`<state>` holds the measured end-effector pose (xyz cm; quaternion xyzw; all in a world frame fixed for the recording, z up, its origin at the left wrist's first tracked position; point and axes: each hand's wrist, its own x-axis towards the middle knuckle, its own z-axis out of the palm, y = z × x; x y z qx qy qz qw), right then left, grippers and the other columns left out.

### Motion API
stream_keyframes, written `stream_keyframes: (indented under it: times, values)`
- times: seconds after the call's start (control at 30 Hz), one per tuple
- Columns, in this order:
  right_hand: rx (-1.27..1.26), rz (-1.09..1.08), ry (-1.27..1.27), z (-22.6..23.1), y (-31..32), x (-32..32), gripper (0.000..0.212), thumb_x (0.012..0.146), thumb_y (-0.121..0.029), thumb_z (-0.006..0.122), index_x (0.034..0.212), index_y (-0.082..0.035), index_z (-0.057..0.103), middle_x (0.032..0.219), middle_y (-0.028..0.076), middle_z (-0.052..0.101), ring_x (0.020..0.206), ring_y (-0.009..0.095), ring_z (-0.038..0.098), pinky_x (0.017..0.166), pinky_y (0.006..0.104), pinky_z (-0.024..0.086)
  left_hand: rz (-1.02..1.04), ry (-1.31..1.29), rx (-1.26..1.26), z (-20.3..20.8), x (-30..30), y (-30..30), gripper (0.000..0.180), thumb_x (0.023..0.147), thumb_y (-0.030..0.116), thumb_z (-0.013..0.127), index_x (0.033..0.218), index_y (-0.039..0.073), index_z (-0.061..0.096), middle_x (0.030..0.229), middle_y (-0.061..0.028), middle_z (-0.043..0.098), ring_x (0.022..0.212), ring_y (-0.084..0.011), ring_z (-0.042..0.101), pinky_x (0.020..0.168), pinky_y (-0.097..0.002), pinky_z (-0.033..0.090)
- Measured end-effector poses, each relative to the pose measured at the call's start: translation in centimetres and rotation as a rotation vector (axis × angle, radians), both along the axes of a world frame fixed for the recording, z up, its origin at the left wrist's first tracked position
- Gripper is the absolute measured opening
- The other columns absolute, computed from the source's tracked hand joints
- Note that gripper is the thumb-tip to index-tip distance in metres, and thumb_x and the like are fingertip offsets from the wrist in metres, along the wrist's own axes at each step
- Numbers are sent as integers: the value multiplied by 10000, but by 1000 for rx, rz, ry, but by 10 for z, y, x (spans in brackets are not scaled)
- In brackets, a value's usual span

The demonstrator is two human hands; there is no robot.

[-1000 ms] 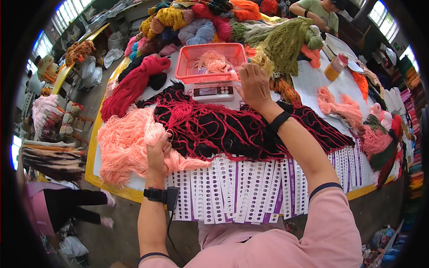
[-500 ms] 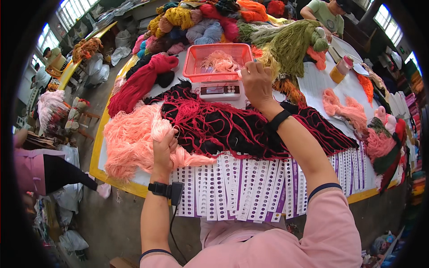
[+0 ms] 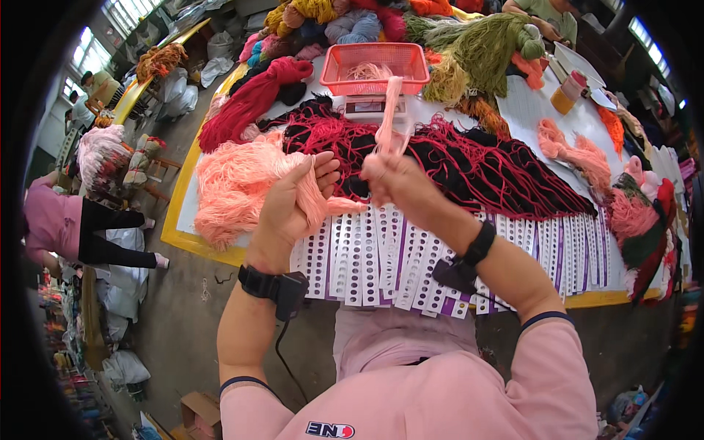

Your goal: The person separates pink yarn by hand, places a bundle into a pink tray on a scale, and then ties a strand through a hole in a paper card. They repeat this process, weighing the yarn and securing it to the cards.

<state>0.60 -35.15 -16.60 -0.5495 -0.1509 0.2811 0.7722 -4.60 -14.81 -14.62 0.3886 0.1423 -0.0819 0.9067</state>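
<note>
Left hand [image 3: 290, 205] grips fluffy pink yarn [image 3: 235, 180]; right hand [image 3: 396, 180] pinches a thin strand [image 3: 387, 117] upright before the mesh basket [image 3: 375, 66], scale [image 3: 370, 108], tangled red-black yarn [image 3: 469, 165].

I see a pale pink short-sleeved top with dark navy trim around each sleeve edge and a small dark patch with light lettering low on the chest. On my left hand [image 3: 290, 209] side, the wrist carries a black strap with a boxy black unit, and a thin black cable hangs down from it. My right hand [image 3: 396, 180] side wears a matching black band with a dark flat unit fixed under the forearm.
</note>
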Motion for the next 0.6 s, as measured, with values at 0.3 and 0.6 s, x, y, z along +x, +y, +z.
stream_keyframes:
  times: [0.3,0.6]
  values:
    - [-25,135,42,-18,29,-45,217,902,-237,682,776,-148,529,727,-74,505,616,23,396,537,207,309,-93,-86,-157,-19,-39,-5,442,1020,269,484,1305,-69,493,1252,-164,576,1110,-230,588,934,-338,506]
    - [-45,135,0,-21,20,-48,257,938,-224,640,764,-157,464,758,-47,565,631,21,423,540,202,309,-160,-122,-155,-16,-48,-11,471,1024,283,473,1318,-84,470,1245,-176,568,1105,-243,592,986,-370,480]
